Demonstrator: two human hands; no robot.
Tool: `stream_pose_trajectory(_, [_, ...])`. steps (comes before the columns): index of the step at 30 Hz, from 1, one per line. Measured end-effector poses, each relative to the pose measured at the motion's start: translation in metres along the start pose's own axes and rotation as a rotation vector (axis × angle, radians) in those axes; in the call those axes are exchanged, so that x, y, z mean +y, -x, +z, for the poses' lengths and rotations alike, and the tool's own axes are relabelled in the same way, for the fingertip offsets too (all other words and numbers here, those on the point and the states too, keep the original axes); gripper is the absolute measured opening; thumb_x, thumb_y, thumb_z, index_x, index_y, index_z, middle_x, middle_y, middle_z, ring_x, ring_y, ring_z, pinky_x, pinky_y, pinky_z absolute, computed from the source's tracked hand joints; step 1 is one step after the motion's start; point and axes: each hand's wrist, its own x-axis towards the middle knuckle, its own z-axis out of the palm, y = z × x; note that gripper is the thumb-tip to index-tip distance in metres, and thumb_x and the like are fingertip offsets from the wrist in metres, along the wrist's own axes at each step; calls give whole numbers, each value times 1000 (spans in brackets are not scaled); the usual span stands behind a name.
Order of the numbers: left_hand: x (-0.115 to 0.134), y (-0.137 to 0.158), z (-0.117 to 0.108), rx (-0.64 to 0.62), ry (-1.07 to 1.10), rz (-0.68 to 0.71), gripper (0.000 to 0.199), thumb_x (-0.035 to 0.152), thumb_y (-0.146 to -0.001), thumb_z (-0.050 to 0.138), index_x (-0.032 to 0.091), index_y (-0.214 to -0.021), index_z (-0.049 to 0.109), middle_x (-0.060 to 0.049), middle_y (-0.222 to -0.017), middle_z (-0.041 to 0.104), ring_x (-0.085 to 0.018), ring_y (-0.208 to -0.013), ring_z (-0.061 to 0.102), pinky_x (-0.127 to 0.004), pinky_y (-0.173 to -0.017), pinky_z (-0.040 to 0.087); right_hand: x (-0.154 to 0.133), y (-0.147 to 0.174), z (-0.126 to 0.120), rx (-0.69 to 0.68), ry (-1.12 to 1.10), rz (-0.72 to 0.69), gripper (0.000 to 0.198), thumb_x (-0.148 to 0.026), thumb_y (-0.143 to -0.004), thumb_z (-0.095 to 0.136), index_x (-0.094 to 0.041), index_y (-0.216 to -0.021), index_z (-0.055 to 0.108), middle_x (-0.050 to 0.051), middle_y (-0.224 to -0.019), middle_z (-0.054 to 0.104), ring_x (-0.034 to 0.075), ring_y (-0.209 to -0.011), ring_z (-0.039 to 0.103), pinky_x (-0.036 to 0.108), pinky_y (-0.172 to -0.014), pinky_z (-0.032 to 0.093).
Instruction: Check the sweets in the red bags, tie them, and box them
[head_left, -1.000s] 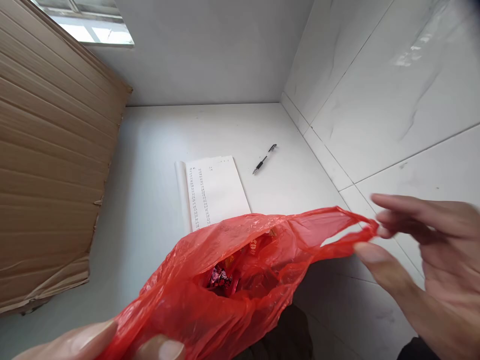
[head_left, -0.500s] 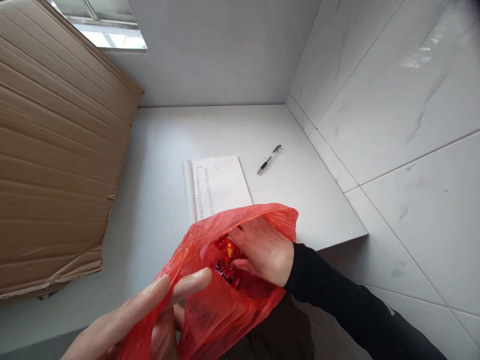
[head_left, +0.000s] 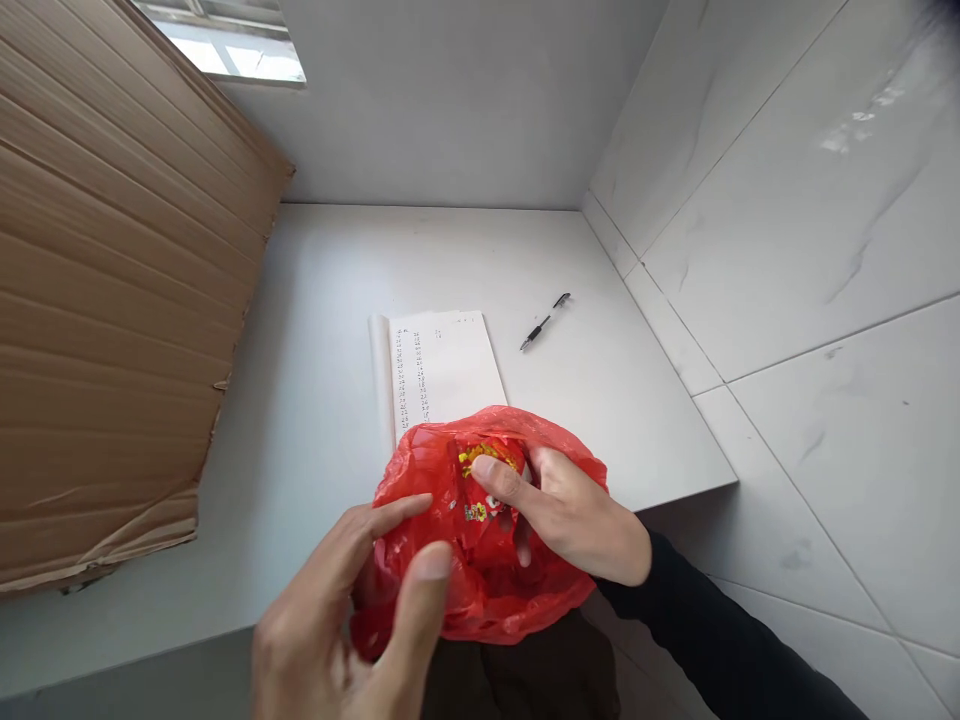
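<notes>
Dark cloth: at the lower edge of the view, below the bag.

Left hand: yours, at the bag's left side; thumb and forefinger stand wide apart, the forefinger reaching over the bag's rim. Whether your lower fingers grip the plastic you cannot tell from here.

Bag: red, thin plastic, crumpled, its mouth turned up towards you. It is between your hands at the front edge of the table and covers the near end of the notebook.

Right hand: yours, reaching into the bag's mouth from the right; it holds a packet, your thumb laid across the front. Black sleeve behind the wrist.

Packet: red, yellow print and small figures, in the bag's mouth.

Table: white, smooth.

Notebook: on the table beyond the bag; pale page, handwritten numbers in columns towards its left side.

Pen: black grip, clear barrel; lies aslant to the right of the notebook, apart from it.

Cardboard: brown, ridged, on your left.

Tiles: white, grey-veined, on your right.

Wall: grey, behind the table.

Window: bright, upper left.
</notes>
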Motion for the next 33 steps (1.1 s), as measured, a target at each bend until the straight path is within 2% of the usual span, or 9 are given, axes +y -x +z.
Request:
stream_pose_trajectory(2, [2, -3, 6, -114, -13, -5, 25, 50, -83, 68, 28, -96, 69, 1, -83, 69, -17, -66, 61, -26, -59, 52, 2, 2, 4, -1, -131, 58, 38, -59, -93, 58, -22, -90, 50, -4, -69, 59, 11, -44, 56, 24, -43, 43])
stream_pose_trajectory(5, [-1, -6, 12, -249, 161, -77, 17, 44, -88, 64, 27, -90, 64, 3, -78, 66, -15, -65, 60, -22, -56, 50, 1, 5, 10, -23, -332, 62, 37, -57, -94, 59, -23, -102, 46, -2, -83, 62, 13, -61, 63, 25, -48, 54])
stream_pose_trajectory(8, [-5, -9, 12, -239, 311, -126, 17, 43, -90, 64, 26, -93, 64, 2, -82, 66, -14, -66, 60, -20, -55, 51, -2, 9, 12, -54, -432, 70, 34, -50, -96, 61, -22, -110, 47, 1, -95, 63, 16, -84, 65, 29, -64, 60])
stream_pose_trajectory(11, [-6, -12, 9, -211, 410, -154, 19, 43, -91, 63, 26, -98, 63, 2, -85, 67, -14, -70, 63, -19, -60, 54, -3, 14, 12, -89, -430, 103, 33, -44, -97, 61, -22, -117, 48, 1, -96, 64, 15, -86, 64, 31, -76, 59])
stream_pose_trajectory(14, [-5, -14, 8, -227, 475, -174, 19, 45, -93, 60, 27, -99, 62, 3, -83, 66, -14, -71, 63, -20, -62, 54, 0, 17, 11, -111, -402, 76, 31, -43, -97, 62, -21, -116, 51, 1, -97, 65, 15, -86, 63, 30, -76, 56])
stream_pose_trajectory(19, [-2, -13, 8, -236, 465, -170, 19, 45, -95, 58, 27, -100, 61, 4, -82, 65, -13, -69, 61, -20, -63, 51, 4, 19, 13, -94, -372, -16, 23, -40, -97, 63, -21, -109, 59, 0, -93, 65, 13, -83, 60, 30, -84, 53])
stream_pose_trajectory(24, [-2, -10, 6, -234, 467, -157, 16, 43, -96, 57, 29, -102, 61, 5, -82, 64, -11, -68, 60, -18, -61, 50, 6, 19, 13, -78, -355, -46, 24, -39, -94, 67, -22, -108, 59, 4, -104, 67, 19, -96, 62, 38, -91, 52])
stream_pose_trajectory(30, [-1, -11, 4, -247, 485, -175, 18, 45, -94, 58, 29, -101, 61, 4, -81, 63, -12, -68, 61, -19, -59, 51, 11, 18, 12, -66, -341, -57, 24, -39, -93, 70, -22, -105, 59, 4, -105, 68, 20, -98, 63, 39, -91, 52])
stream_pose_trajectory(33, [1, -14, 4, -247, 458, -167, 17, 46, -93, 59, 29, -93, 61, 5, -80, 62, -12, -68, 59, -18, -59, 50, 13, 19, 13, -59, -312, -52, 28, -39, -91, 72, -21, -107, 58, 2, -97, 67, 17, -90, 63, 34, -85, 52])
